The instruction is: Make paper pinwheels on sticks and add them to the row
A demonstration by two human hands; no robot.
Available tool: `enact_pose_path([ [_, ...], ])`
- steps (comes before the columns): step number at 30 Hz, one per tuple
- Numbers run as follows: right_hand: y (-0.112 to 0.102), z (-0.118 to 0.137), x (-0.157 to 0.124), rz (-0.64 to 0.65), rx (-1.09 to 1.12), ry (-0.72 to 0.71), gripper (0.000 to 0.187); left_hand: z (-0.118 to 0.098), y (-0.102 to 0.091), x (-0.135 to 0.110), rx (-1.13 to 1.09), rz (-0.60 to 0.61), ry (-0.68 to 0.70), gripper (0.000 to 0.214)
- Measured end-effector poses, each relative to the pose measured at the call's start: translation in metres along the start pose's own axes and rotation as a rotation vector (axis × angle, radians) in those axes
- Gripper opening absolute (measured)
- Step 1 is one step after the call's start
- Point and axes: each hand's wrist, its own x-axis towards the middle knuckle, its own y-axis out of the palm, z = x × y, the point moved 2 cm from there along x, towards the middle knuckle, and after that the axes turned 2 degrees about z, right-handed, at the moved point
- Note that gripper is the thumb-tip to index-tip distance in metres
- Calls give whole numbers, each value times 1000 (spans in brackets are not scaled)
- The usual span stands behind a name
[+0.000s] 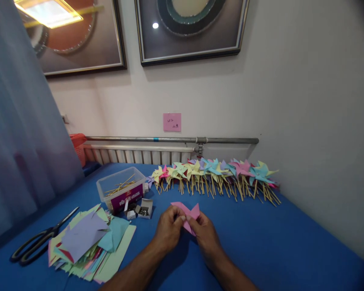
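A pink paper pinwheel (195, 211), partly folded, is held up over the blue table between both my hands. My left hand (170, 226) pinches its left side, thumb near the middle of the paper. On the other side my right hand (205, 232) grips it, the thumb also pressed close to the middle. My fingertips hide the centre, so I cannot tell whether a pin is there. Left of my hands stand small open boxes of metal pins (144, 211). Further left lies a pile of cut paper sheets (85, 236) in purple, green, blue and other colours.
Scissors (44, 238) lie at the far left. A clear plastic tub (121, 188) holds thin wooden sticks. Finished pinwheels on sticks (212, 173) line the back of the blue table (261, 238), near the wall and pipe (170, 139). A curtain (24, 133) hangs left.
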Motion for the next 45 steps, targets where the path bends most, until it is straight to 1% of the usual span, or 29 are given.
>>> enact_pose_path([
  [7,0,2,-1,3,-11,-12,26,-2,0,0,-8,-17,11,11],
  [13,-2,4,-1,18,-60,-29,30,-3,-2,1,-9,-5,8,10],
  [18,-3,2,-2,29,-52,-21,34,-2,-2,1,-15,1,-4,9],
  [24,-2,5,-4,30,-56,-8,31,-2,-2,2,-18,-8,-25,9],
  [29,0,8,-5,46,-19,-16,31,-5,-3,1,-54,-27,-33,8],
  [37,2,9,-2,27,-5,2,33,-6,-1,-1,-113,-37,-42,4],
  [39,1,9,-2,21,-8,3,31,-5,-1,0,-146,-34,-44,7],
  [41,1,8,-1,16,7,3,30,-4,-3,2,-211,-62,-63,17],
  [42,0,8,-1,14,21,6,31,-3,-5,3,-251,-94,-78,23],
  [45,0,5,-1,8,67,19,35,0,-12,6,-342,-233,-136,32],
])
